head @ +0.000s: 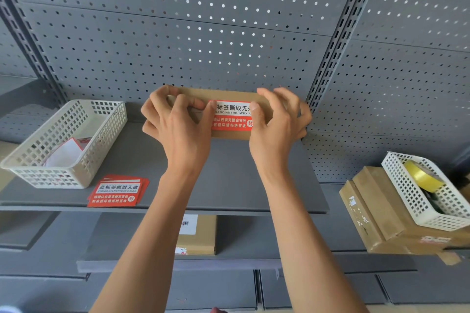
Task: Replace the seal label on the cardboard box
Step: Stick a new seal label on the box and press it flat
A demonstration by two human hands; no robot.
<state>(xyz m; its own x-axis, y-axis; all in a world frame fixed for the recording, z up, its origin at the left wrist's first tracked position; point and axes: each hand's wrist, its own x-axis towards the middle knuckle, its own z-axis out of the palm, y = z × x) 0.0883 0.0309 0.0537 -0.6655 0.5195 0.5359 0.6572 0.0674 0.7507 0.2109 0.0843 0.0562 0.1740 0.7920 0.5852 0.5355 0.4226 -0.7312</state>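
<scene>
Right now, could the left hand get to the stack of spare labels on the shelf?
Probably yes: the stack of labels lies uncovered below and left of the left hand, nothing between them, though that hand is pressing on the box.

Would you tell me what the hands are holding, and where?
Both hands, left and right, hold the cardboard box by its ends, thumbs pressing the red seal label.

We are seeing a brown cardboard box (229, 95) wearing a red-and-white seal label (232, 115), white lattice baskets (68, 140), yellow tape (422, 176), grey perforated panel (203, 33).
</scene>
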